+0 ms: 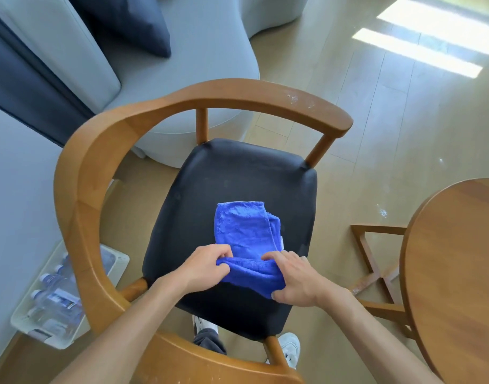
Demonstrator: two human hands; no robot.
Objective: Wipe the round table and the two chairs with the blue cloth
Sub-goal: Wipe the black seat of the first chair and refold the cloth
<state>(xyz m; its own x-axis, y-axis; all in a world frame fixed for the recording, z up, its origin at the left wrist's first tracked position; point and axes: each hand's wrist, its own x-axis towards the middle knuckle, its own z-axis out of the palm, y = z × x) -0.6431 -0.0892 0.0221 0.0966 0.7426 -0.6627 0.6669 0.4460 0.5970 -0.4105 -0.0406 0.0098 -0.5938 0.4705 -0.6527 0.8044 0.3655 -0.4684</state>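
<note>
Lying folded on the black seat (210, 189) of the wooden chair (80, 189): the blue cloth (246, 234). Gripping its near edge, fingers curled: left hand (207, 266) and right hand (296, 278). Standing rightward: round worktop (456, 273). Sitting on the floor leftward: white bin (30, 325) holding water bottles (57, 297).
</note>
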